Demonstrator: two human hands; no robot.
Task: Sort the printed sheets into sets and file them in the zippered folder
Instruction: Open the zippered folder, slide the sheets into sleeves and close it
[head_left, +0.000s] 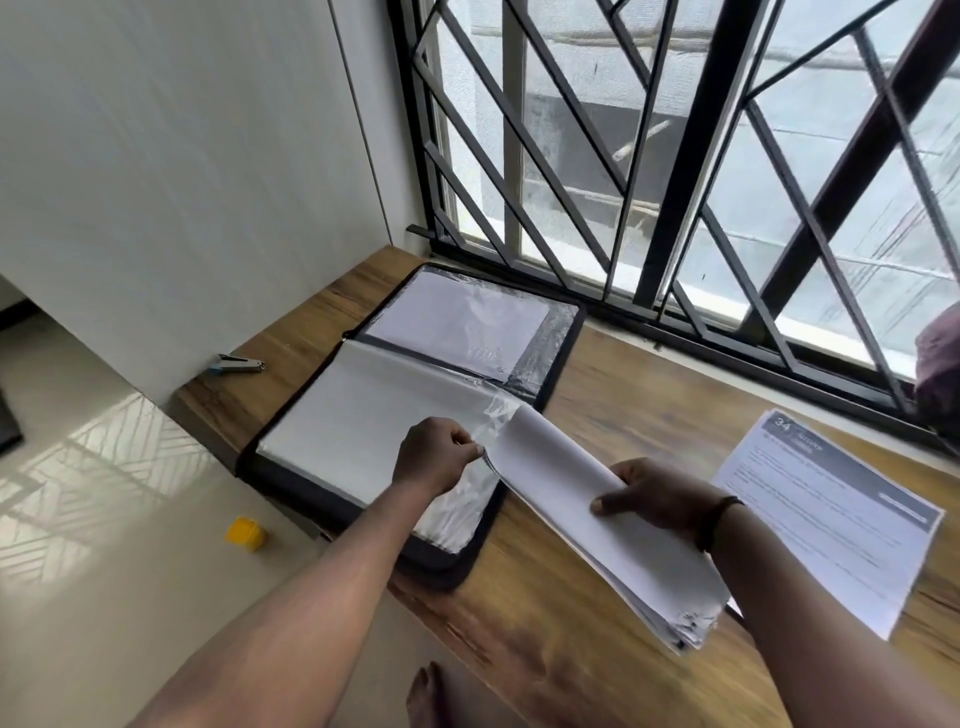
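Note:
A black zippered folder lies open on the wooden table, its clear plastic sleeves holding white sheets. My left hand pinches the open edge of a clear sleeve at the folder's right side. My right hand grips a thick stack of white sheets, blank side up, with its far end at the sleeve's mouth beside my left fingers. The stack's near end hangs over the table, its corners curled. A printed sheet with a dark header lies flat on the table to the right.
A stapler lies on the table's far left corner. A small yellow object sits on the tiled floor below the table edge. A barred window runs along the far side. A dark purple object rests at the right edge.

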